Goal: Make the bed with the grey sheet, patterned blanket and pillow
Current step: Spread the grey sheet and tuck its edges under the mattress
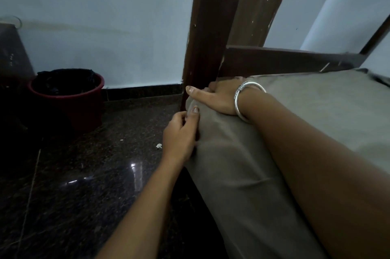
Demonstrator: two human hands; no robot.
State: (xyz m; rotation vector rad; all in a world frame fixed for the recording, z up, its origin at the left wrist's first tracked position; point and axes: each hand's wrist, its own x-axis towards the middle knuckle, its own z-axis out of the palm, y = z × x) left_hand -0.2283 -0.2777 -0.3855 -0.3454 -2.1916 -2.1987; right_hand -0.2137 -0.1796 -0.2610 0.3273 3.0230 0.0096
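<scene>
Corner-fitting: left hand [181, 132] and right hand [217, 97] clutch the grey sheet [242, 166] beside the bedpost [203, 47]; tucking below the fingers probably follows.

Grey-brown sheet [242, 163], dark brown bedpost [209, 26], red bucket [69, 102], black speckled floor [84, 174], silver bangle [242, 98].

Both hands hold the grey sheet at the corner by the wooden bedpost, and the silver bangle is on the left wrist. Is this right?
No. The head view shows the silver bangle on the right wrist. The rest holds: left hand and right hand hold the grey sheet by the wooden bedpost.
</scene>
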